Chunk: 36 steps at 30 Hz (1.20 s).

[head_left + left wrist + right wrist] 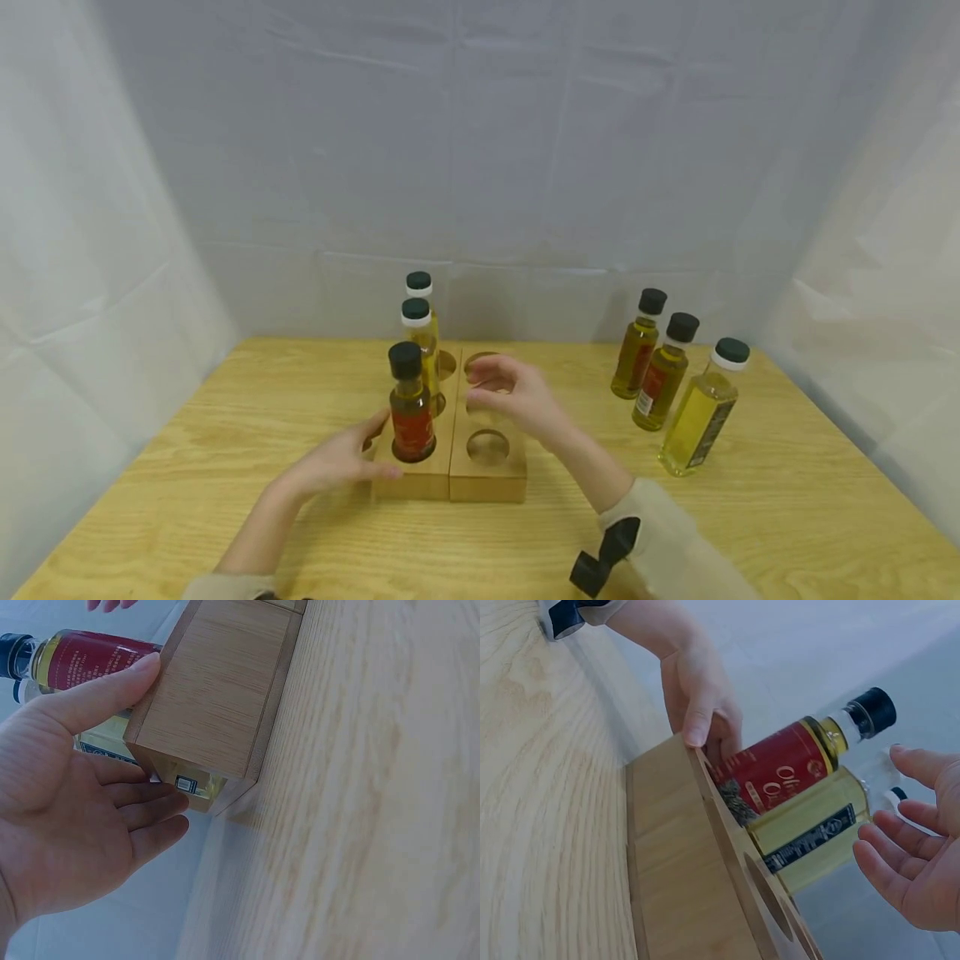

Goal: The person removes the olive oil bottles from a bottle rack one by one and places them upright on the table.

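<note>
From the head view I am seeing my left hand (339,461) resting against the near-left corner of the wooden bottle rack (450,450), thumb lying along its front edge and fingers straight against its left side, gripping nothing. The red-labelled oil bottle (411,410) is standing upright in the rack's near-left hole, its long axis vertical, directly above that thumb. My right hand (513,398) is hovering over the right-hand column of empty holes, fingers loosely bent and apart, holding nothing. It is sitting just right of the red-labelled bottle and looks about as near to it as the left. Two yellow oil bottles (422,337) are standing behind it in the same column. Three more bottles (667,379) are waiting well apart on the table (787,500), off to the right.

Through the left wrist camera I am watching the left hand's thumb (105,694) pressing flat on the rack's top edge, just beside the red label, while the other fingers (154,814) are lying straight and slightly spread against the side wall.

Through the right wrist camera I am seeing the right hand's fingers (900,859) spread and relaxed, clear of the glass. The red-labelled bottle is lying between the two hands, its cap pointing away from the rack.
</note>
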Motion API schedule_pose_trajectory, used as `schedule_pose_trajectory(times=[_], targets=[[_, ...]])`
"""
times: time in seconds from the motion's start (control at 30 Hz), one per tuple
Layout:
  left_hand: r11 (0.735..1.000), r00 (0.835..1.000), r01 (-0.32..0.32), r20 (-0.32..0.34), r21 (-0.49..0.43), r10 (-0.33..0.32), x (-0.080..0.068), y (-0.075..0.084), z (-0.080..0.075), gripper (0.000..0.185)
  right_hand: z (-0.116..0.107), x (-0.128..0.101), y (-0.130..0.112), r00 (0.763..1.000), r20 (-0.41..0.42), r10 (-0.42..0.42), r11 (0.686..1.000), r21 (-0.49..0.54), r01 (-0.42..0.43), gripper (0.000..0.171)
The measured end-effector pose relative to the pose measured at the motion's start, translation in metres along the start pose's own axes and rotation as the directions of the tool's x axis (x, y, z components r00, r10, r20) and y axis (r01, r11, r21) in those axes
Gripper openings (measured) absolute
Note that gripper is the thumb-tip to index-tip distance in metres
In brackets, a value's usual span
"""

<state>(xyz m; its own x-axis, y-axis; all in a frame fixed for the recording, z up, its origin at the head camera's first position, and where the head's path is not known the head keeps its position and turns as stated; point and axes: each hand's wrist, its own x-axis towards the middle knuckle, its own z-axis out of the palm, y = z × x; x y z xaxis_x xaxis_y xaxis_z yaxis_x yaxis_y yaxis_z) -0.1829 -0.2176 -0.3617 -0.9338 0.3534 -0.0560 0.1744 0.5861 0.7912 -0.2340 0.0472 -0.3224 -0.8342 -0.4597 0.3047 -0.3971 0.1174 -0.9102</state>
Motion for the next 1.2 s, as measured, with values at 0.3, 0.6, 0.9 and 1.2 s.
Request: schedule_pose_trajectory(times=[0.3,0.6,0.9,1.2], targets=[[1.0,1.0,-0.017,-0.012,-0.009,0.017,0.0,-0.001,0.0,0.098,0.025,0.006,-0.001,0.998,0.056,0.028,0.997,-0.073,-0.024,0.04],[0.999,1.0,-0.016,-0.027,-0.035,0.015,0.0,-0.002,0.0,0.096,0.046,0.008,0.002,0.993,0.106,0.046,0.994,-0.099,-0.035,0.044],[0.999,0.999,-0.031,-0.041,-0.015,0.03,0.0,0.0,0.0,0.095,0.061,0.013,0.008,0.993,0.095,0.068,0.988,-0.143,-0.054,0.047],[1.0,0.999,-0.02,-0.045,0.003,0.02,0.001,-0.003,0.0,0.096,0.067,0.013,0.009,0.996,0.076,0.043,0.952,-0.306,-0.018,0.05]])
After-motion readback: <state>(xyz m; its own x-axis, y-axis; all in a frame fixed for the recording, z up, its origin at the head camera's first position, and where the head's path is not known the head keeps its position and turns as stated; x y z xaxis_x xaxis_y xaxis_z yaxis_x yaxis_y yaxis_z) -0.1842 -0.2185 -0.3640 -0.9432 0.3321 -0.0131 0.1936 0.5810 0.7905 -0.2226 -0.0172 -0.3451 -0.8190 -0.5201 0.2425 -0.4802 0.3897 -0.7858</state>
